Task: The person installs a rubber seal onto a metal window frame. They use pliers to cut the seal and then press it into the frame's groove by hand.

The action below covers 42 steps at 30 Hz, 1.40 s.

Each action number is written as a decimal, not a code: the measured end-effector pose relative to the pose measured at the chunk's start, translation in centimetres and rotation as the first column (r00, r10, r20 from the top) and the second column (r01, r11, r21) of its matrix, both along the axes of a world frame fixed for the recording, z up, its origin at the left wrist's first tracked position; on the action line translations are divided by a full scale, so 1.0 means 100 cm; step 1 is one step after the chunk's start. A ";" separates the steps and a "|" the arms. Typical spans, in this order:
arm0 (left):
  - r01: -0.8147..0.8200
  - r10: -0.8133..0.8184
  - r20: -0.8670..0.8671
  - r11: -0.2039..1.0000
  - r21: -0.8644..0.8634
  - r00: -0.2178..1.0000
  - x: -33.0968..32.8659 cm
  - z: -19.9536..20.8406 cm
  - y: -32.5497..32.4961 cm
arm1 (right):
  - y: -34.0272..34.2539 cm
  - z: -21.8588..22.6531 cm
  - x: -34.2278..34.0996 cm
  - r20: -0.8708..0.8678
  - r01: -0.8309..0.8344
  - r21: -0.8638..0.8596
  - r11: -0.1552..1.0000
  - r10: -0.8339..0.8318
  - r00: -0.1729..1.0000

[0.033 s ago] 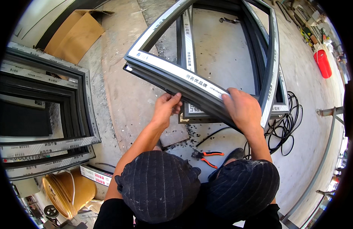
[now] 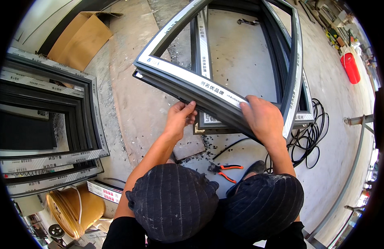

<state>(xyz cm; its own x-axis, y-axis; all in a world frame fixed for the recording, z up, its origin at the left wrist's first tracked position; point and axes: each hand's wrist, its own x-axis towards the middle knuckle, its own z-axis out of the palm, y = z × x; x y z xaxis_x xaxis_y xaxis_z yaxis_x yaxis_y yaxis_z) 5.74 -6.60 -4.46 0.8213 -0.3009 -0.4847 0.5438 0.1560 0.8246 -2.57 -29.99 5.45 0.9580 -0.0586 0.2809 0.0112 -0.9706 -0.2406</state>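
Note:
A dark window frame (image 2: 175, 69) with white printed protective film is tilted up in front of me, over other frames below it. Near its right corner my right hand (image 2: 264, 119) grips the near bar, thumb on the film and the other fingers over the edge. Under the same bar, left of the middle, my left hand (image 2: 180, 118) is closed, thumb and forefinger pinched at the grooved dark edge. What lies in that pinch is too small to make out, perhaps part of a thin black strip.
Orange-handled pliers (image 2: 225, 168) lie on the floor by my foot among black scraps. Coiled black cord (image 2: 310, 145) is at the right. Stacked frames (image 2: 98, 128), a cardboard box (image 2: 79, 41) and a yellow bucket (image 2: 86, 207) stand left, a red bucket (image 2: 351, 69) far right.

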 end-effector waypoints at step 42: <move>-0.756 0.220 0.756 0.436 0.489 0.616 0.107 -0.018 0.102 | -0.002 0.003 -0.005 -0.038 -0.004 0.055 0.998 0.007 0.999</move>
